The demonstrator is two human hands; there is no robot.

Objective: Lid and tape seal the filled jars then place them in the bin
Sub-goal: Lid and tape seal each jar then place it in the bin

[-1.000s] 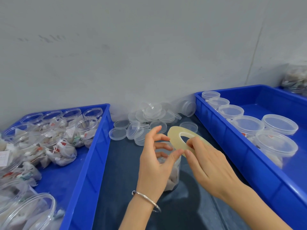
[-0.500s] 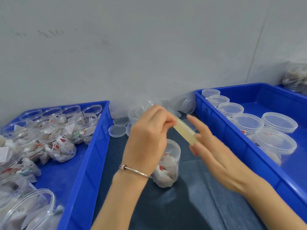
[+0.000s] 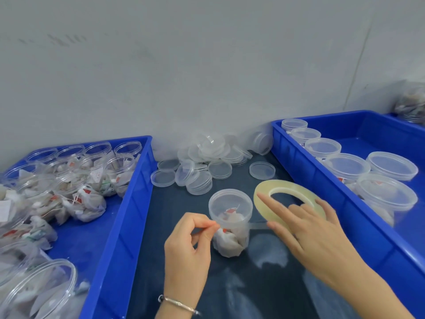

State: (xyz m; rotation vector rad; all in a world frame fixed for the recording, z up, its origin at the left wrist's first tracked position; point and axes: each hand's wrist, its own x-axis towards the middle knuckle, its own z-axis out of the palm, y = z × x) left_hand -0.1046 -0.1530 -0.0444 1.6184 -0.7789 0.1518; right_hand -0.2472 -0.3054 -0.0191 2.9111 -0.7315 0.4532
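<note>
A lidded clear jar (image 3: pixel 230 221) filled with tea bags stands on the dark mat between two blue bins. My left hand (image 3: pixel 190 242) pinches the free end of a clear tape strip (image 3: pixel 257 225) against the jar's left side, just under the lid. The strip runs across the jar's front to a yellowish tape roll (image 3: pixel 287 199), which my right hand (image 3: pixel 308 231) holds to the right of the jar, fingers through its hole and thumb under it.
The left blue bin (image 3: pixel 128 203) holds several open filled jars. The right blue bin (image 3: pixel 310 178) holds several lidded jars. A heap of loose clear lids (image 3: pixel 207 157) lies at the back against the grey wall. A bracelet (image 3: pixel 178 303) circles my left wrist.
Both hands came down from above the jar. The left hand drew the tape end to the jar's left side; the right hand carried the roll to the right, turning it flatter.
</note>
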